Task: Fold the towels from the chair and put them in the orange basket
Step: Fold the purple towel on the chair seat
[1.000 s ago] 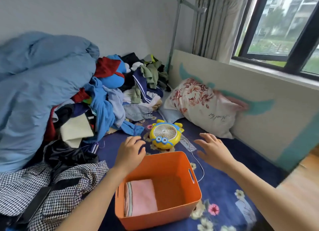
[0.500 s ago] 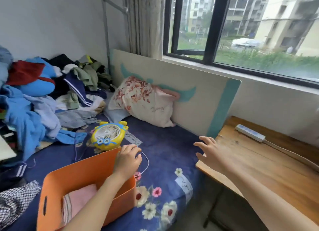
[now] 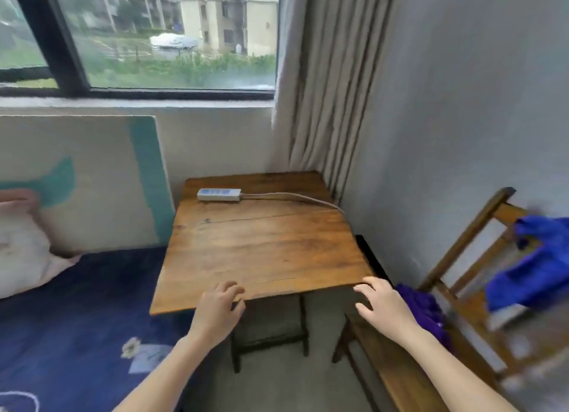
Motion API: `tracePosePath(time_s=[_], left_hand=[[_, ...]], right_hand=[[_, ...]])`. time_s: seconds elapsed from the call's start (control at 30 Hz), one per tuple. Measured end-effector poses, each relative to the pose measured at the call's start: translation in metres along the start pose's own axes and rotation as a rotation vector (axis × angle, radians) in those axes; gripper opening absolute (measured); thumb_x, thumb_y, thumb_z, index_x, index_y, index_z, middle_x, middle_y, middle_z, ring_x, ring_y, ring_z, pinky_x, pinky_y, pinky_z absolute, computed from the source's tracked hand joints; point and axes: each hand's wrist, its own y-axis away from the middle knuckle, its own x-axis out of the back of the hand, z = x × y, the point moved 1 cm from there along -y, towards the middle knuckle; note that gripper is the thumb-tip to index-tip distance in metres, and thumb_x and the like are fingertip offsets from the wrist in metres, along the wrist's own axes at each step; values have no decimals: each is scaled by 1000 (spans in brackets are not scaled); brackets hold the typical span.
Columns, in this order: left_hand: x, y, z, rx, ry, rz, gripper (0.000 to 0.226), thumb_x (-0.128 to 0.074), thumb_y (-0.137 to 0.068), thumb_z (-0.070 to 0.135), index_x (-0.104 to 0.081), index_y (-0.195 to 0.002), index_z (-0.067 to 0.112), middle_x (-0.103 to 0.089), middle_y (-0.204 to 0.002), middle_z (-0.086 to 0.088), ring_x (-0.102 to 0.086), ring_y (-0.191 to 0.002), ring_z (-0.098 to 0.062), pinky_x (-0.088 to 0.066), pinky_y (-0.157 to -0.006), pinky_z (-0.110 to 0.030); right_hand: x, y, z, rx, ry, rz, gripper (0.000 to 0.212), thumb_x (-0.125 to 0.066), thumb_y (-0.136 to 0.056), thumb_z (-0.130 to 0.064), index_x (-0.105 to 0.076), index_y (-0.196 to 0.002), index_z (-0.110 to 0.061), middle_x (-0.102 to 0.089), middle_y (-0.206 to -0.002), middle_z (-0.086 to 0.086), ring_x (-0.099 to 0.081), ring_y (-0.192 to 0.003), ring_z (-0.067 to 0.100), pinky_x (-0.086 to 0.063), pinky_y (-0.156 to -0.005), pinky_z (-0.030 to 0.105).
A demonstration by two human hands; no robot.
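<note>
View swung to chair (image 3: 471,237). Left hand (image 3: 220,304) and right hand (image 3: 381,304) were empty, relaxed. Blue towel (image 3: 542,270) looked soft, light; pinch a corner.

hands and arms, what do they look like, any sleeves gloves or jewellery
Two bare hands, left hand and right hand, on bare forearms. No sleeve shows as far as the picture reaches, and no glove, watch, bracelet or ring is visible; fine detail is blurred.
</note>
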Motion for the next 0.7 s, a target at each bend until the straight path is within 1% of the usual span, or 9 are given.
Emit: tracePosePath(time_s=[0.13,0.23,0.37,0.5,0.7], left_hand=[[-54,-49,58,-275,25,-206,32,-43,-97,28,-54,-127,23,-45,-137,5,-37,-129,-16,-33,-102,-24],[-76,-77,102,-453,16,-282,33,-40,-98,29,-53,-128,23,-45,-137,7,-36,-129,-16,-31,-102,-24],[-96,-103,146,-665,70,-326,31,-41,-97,26,-59,-121,20,-52,-132,4,-41,-124,-20,-36,-98,-28],[-116,-117,161,-810,106,-395,30,-41,-97,25,-60,-120,20,-52,-132,5,-42,-124,-16,-35,-99,-24],[-151,-110,151,-871,93,-626,29,-41,-97,26,-58,-121,23,-50,-132,8,-44,-122,-10,-36,-96,-17]], right_hand=[[4,61,63,-319,-9,17,40,-48,-93,-32,-48,-132,-23,-39,-143,0,-31,-136,18,-32,-106,31],[12,101,86,-543,-25,70,40,-48,-93,-29,-48,-132,-22,-39,-142,0,-34,-133,18,-30,-106,27],[15,143,82,-808,-45,81,40,-45,-95,-28,-43,-135,-22,-35,-145,-2,-32,-134,16,-29,-106,25],[3,161,62,-944,-52,84,41,-42,-97,-28,-40,-138,-24,-32,-147,-3,-27,-137,13,-27,-107,24],[-29,184,41,-1105,-110,27,41,-43,-95,-30,-41,-136,-25,-33,-144,-6,-28,-136,11,-29,-102,22]])
